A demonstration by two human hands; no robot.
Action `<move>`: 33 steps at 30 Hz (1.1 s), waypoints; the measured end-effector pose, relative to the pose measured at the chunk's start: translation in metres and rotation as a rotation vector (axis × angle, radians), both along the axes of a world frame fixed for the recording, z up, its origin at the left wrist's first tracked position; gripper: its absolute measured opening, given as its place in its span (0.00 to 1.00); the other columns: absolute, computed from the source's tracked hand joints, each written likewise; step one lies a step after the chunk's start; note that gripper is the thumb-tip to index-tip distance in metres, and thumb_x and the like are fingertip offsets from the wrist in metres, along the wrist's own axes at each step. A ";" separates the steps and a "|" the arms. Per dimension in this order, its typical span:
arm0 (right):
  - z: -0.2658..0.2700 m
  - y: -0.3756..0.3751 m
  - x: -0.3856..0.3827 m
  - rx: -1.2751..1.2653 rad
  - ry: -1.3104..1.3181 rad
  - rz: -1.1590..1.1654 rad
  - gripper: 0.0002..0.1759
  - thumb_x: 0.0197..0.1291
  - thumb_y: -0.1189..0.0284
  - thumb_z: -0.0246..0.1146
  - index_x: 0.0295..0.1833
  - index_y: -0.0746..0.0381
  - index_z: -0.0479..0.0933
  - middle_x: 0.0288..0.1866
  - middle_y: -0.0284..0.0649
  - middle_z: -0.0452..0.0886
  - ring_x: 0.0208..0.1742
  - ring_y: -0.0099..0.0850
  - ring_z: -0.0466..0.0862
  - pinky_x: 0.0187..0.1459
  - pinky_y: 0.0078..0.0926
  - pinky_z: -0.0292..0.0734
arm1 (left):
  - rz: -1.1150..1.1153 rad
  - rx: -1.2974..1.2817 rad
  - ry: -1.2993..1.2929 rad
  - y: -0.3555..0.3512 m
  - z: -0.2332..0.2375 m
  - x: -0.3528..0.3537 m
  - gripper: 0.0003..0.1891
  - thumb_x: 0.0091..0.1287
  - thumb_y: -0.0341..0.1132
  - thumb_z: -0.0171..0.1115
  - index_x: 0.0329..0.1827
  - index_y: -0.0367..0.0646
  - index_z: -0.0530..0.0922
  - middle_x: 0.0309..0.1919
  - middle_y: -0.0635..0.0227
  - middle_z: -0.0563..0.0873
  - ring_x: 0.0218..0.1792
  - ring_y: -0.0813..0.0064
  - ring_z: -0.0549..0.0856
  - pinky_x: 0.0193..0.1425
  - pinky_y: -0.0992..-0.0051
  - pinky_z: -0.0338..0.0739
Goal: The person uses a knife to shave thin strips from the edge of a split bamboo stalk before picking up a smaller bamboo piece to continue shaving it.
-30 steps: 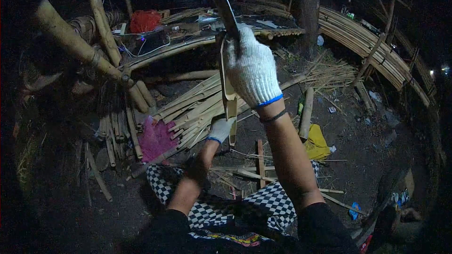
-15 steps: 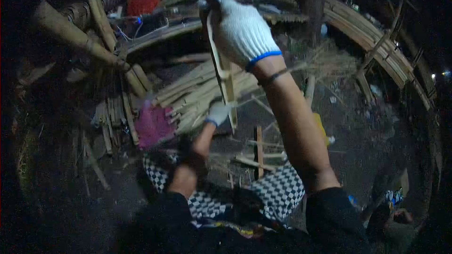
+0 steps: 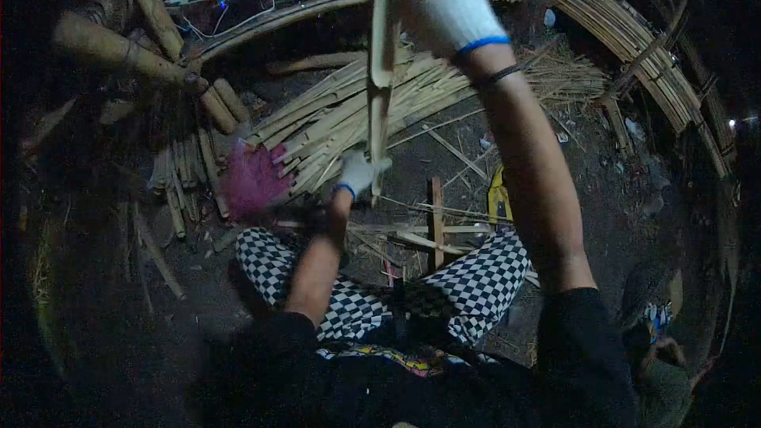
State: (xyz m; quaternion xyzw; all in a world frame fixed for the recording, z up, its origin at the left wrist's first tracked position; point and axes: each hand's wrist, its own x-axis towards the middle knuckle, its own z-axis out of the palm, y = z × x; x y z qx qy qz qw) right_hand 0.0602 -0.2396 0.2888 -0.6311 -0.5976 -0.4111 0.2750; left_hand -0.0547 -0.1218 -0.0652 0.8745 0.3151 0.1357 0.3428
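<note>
A long split bamboo piece (image 3: pixel 381 71) stands nearly upright in the middle of the view. My left hand (image 3: pixel 358 173), in a white glove, is closed around its lower part. High up, my right hand (image 3: pixel 453 1), in a white glove with a blue cuff, is closed beside the bamboo's upper end; a dark object is partly visible there, and I cannot make out what it is. Behind the bamboo, many split bamboo strips (image 3: pixel 333 123) lie in a pile.
A pink bag (image 3: pixel 255 182) lies at the left end of the pile. A brown wooden stick (image 3: pixel 436 222) and thin strips lie between my legs. A yellow object (image 3: pixel 499 196) is by my right knee. Thick bamboo poles (image 3: pixel 151 8) stand at upper left.
My right hand has moved up and to the right in view. The bamboo piece now stands more upright, and my left hand is slightly higher on the left. The whole view has shifted a little.
</note>
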 end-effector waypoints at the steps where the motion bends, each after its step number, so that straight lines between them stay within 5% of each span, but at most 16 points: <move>1: 0.010 -0.012 -0.002 -0.081 0.060 -0.031 0.10 0.57 0.72 0.60 0.43 0.63 0.77 0.37 0.52 0.82 0.41 0.48 0.83 0.41 0.40 0.80 | 0.038 0.015 -0.175 -0.016 -0.030 -0.004 0.32 0.64 0.61 0.54 0.38 0.33 0.83 0.33 0.46 0.85 0.37 0.46 0.85 0.45 0.56 0.76; 3: 0.022 -0.022 0.000 -0.106 0.068 -0.112 0.12 0.62 0.69 0.58 0.48 0.61 0.77 0.34 0.49 0.82 0.36 0.43 0.85 0.37 0.38 0.81 | 0.045 0.058 -0.364 -0.012 -0.045 0.008 0.30 0.64 0.59 0.55 0.37 0.33 0.83 0.32 0.46 0.85 0.36 0.45 0.84 0.45 0.55 0.75; 6: 0.059 -0.061 -0.027 -0.297 0.358 -0.031 0.10 0.57 0.72 0.56 0.39 0.67 0.78 0.33 0.55 0.82 0.36 0.49 0.85 0.38 0.43 0.81 | 0.129 0.177 -0.124 -0.024 -0.042 0.020 0.23 0.66 0.51 0.56 0.36 0.34 0.82 0.31 0.46 0.84 0.34 0.44 0.82 0.43 0.52 0.74; 9: 0.052 -0.054 -0.016 -0.211 0.242 -0.116 0.11 0.63 0.71 0.52 0.42 0.66 0.76 0.29 0.47 0.78 0.32 0.39 0.80 0.34 0.35 0.78 | 0.208 0.373 -0.181 -0.050 0.042 0.006 0.20 0.70 0.45 0.50 0.32 0.37 0.81 0.27 0.48 0.82 0.32 0.48 0.82 0.36 0.53 0.71; 11: 0.044 -0.046 -0.004 -0.124 0.109 -0.197 0.11 0.68 0.71 0.48 0.45 0.64 0.74 0.26 0.38 0.74 0.27 0.29 0.75 0.29 0.27 0.74 | 0.236 0.012 -0.207 -0.062 0.083 -0.005 0.20 0.64 0.47 0.58 0.29 0.34 0.78 0.28 0.47 0.83 0.33 0.43 0.80 0.43 0.51 0.72; 14: 0.024 -0.045 -0.008 -0.024 -0.025 -0.271 0.12 0.73 0.70 0.44 0.48 0.63 0.72 0.23 0.30 0.70 0.23 0.19 0.70 0.25 0.18 0.71 | 0.285 0.156 -0.340 -0.057 0.013 -0.004 0.21 0.61 0.48 0.63 0.32 0.32 0.79 0.28 0.47 0.83 0.32 0.44 0.81 0.44 0.53 0.73; 16: 0.003 -0.044 -0.011 -0.084 0.378 -0.012 0.17 0.72 0.62 0.48 0.49 0.63 0.76 0.24 0.42 0.80 0.21 0.29 0.82 0.23 0.32 0.79 | 0.388 0.361 -0.359 -0.057 -0.012 -0.004 0.23 0.58 0.49 0.67 0.36 0.32 0.80 0.28 0.47 0.83 0.32 0.46 0.82 0.39 0.55 0.74; 18: 0.021 -0.058 -0.022 -0.130 0.436 -0.016 0.17 0.64 0.63 0.53 0.40 0.66 0.79 0.32 0.57 0.81 0.38 0.49 0.84 0.42 0.43 0.79 | 0.291 0.038 -0.542 -0.050 -0.021 0.004 0.25 0.59 0.52 0.65 0.24 0.32 0.79 0.18 0.51 0.80 0.24 0.49 0.80 0.38 0.57 0.74; 22: 0.048 -0.086 -0.024 -0.146 0.285 0.159 0.17 0.66 0.62 0.51 0.40 0.65 0.78 0.32 0.54 0.82 0.34 0.51 0.83 0.39 0.43 0.79 | 0.266 -0.020 -0.148 -0.036 -0.013 0.022 0.25 0.62 0.52 0.62 0.25 0.33 0.79 0.19 0.52 0.81 0.26 0.52 0.81 0.38 0.55 0.72; 24: 0.091 -0.124 -0.079 -0.222 0.340 0.126 0.12 0.72 0.74 0.43 0.47 0.64 0.73 0.28 0.34 0.76 0.24 0.19 0.74 0.24 0.16 0.73 | 0.284 0.199 -0.373 -0.054 0.042 0.019 0.22 0.67 0.53 0.56 0.37 0.40 0.81 0.24 0.53 0.82 0.23 0.51 0.80 0.29 0.58 0.71; 27: 0.035 -0.065 -0.031 -0.143 0.207 0.028 0.11 0.71 0.70 0.48 0.49 0.64 0.73 0.26 0.35 0.76 0.24 0.21 0.77 0.23 0.16 0.75 | 0.219 -0.112 -0.182 -0.082 0.118 0.003 0.25 0.65 0.52 0.60 0.46 0.33 0.79 0.32 0.46 0.83 0.35 0.49 0.83 0.38 0.59 0.75; 28: 0.012 -0.044 -0.011 -0.083 0.135 -0.021 0.12 0.70 0.68 0.50 0.50 0.64 0.73 0.25 0.35 0.76 0.24 0.22 0.78 0.22 0.16 0.76 | 0.218 -0.116 -0.164 -0.081 0.101 -0.001 0.25 0.65 0.52 0.60 0.46 0.33 0.79 0.32 0.46 0.83 0.35 0.49 0.83 0.38 0.59 0.75; 30: -0.007 -0.031 0.004 0.034 -0.047 -0.115 0.15 0.69 0.65 0.54 0.53 0.64 0.72 0.24 0.36 0.77 0.24 0.24 0.80 0.21 0.16 0.77 | 0.324 -0.019 -0.267 -0.087 0.034 -0.004 0.36 0.59 0.50 0.67 0.58 0.25 0.69 0.50 0.35 0.78 0.54 0.47 0.79 0.56 0.61 0.73; 32: 0.019 -0.053 0.004 -0.045 0.144 -0.024 0.18 0.70 0.60 0.52 0.51 0.61 0.77 0.25 0.44 0.80 0.21 0.31 0.80 0.25 0.33 0.76 | 0.200 -0.383 -0.482 -0.052 -0.080 0.000 0.53 0.50 0.48 0.75 0.70 0.23 0.55 0.66 0.33 0.65 0.67 0.49 0.69 0.68 0.63 0.63; 33: 0.035 -0.062 -0.016 -0.191 0.455 -0.086 0.20 0.69 0.59 0.48 0.42 0.65 0.77 0.29 0.54 0.81 0.31 0.50 0.83 0.36 0.43 0.79 | 0.210 -0.056 -0.596 -0.032 -0.075 0.007 0.49 0.52 0.53 0.72 0.66 0.23 0.61 0.60 0.34 0.71 0.63 0.48 0.72 0.65 0.63 0.66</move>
